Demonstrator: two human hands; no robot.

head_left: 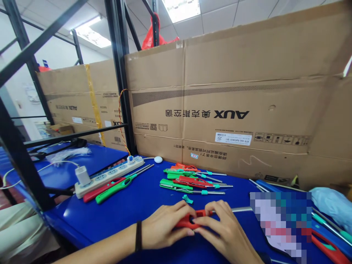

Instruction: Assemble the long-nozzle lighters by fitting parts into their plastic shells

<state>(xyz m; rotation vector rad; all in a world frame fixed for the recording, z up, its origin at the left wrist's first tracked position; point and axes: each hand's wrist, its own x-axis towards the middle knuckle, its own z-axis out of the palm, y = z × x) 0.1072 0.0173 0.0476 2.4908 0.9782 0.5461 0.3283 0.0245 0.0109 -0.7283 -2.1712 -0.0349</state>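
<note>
The left hand (165, 224) and right hand (220, 229) both close around a red lighter (189, 222), their fingers curled tightly over its handle, so neither hand is wide. The lighter sits between them over the blue table (123, 220), with its metal shaft (242, 209) pointing right. A black wristband (138, 236) circles the left wrist. Just ahead lies a small teal piece (187, 198), and beyond it a group of red and green lighters (192, 181). Farther left, two more lighters (110, 189) lie beside a power strip (108, 176). The step in hand appears to be work on the handle, which seems to call for both hands keeping a firm hold.
</note>
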